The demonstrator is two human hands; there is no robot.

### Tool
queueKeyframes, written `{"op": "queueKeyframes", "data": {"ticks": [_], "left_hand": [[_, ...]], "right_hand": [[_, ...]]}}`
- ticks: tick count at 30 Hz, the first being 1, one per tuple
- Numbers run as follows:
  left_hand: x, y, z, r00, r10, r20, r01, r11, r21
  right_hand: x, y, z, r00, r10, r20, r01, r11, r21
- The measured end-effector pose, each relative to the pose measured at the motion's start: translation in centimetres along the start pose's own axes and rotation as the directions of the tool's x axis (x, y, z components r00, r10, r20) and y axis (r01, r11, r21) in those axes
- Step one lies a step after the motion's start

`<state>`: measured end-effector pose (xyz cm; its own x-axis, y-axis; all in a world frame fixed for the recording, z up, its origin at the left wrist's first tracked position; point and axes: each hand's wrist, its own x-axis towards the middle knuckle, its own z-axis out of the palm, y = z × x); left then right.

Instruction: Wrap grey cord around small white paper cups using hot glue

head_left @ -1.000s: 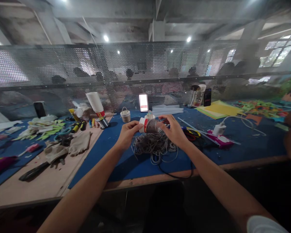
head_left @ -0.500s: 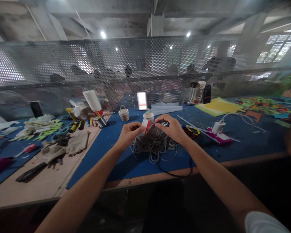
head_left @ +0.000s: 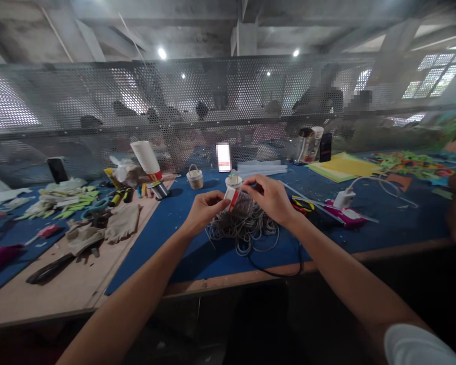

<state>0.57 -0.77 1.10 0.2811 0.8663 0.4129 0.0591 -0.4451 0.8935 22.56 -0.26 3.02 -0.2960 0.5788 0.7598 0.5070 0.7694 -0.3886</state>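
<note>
A small paper cup [head_left: 232, 195] with a red band is tilted on its side between my hands. Its right part looks wrapped in grey-brown cord, though blur hides the detail. My left hand [head_left: 204, 212] pinches the cup at its white left end. On the other side, my right hand [head_left: 272, 198] has its fingertips pressed together at the cup's upper right; what they pinch is too small to make out. Beneath both hands lies a tangled pile of grey cord [head_left: 247, 234]. Just behind the held cup stands a white cup-like container [head_left: 233, 181].
A small handled basket [head_left: 195, 180] and a lit phone [head_left: 223, 156] stand farther back. Leftward are stacked paper cups [head_left: 146, 157], gloves [head_left: 121, 225] and scissors [head_left: 95, 208]. A white charger [head_left: 344, 198] and coloured sheets [head_left: 345, 166] lie right. A perforated metal screen [head_left: 235, 109] closes the back.
The cup has turned in my fingers, showing more of its wrapped side. My right hand has shifted slightly up and right; my left hand stays nearly where it was.
</note>
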Motion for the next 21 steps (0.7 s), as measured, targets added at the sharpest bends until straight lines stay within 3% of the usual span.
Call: {"op": "queueKeyframes", "data": {"ticks": [6,12,21], "left_hand": [[-0.04,-0.21,-0.24,1.0,0.017,0.023,-0.016,0.999,-0.042],[0.0,-0.03,-0.2,1.0,0.023,-0.002,-0.023,0.999,-0.049],[-0.06,0.18,-0.24,0.999,0.031,0.04,-0.029,0.999,-0.042]], "right_hand": [[0.71,-0.23,-0.13,0.991,-0.126,0.048,0.134,0.97,-0.202],[0.68,-0.18,0.11,0.992,-0.122,0.042,0.129,0.927,-0.353],[0.59,0.15,0.46,0.992,-0.115,0.045,0.123,0.908,-0.4]]}}
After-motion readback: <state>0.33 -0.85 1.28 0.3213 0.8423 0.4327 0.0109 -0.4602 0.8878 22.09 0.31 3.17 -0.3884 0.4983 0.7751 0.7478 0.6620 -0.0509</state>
